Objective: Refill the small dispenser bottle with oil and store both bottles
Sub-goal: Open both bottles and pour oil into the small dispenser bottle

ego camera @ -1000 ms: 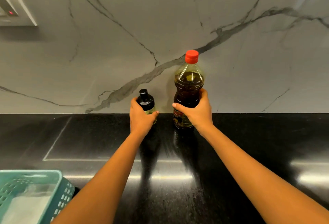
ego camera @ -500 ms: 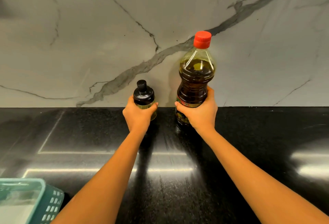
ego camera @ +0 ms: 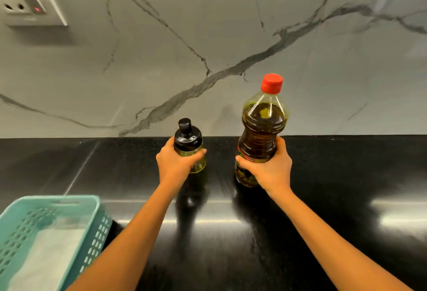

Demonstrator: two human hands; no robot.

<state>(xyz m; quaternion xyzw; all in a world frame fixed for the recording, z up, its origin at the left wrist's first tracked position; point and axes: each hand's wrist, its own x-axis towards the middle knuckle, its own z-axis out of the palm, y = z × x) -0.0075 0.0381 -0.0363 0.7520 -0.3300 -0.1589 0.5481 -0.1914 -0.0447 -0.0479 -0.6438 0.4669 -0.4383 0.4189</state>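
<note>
Fetching step: left hand (ego camera: 176, 163) grip wraps the small dispenser bottle (ego camera: 190, 146), right hand (ego camera: 269, 166) grip clasps the large oil bottle (ego camera: 261, 133); next, probably uncap both above the grips.

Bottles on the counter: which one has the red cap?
The tall bottle of dark oil in the right hand has the red cap; the short bottle in the left hand has a black top.

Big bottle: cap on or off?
On. The red cap sits on the neck of the big bottle, which the right hand holds upright.
</note>
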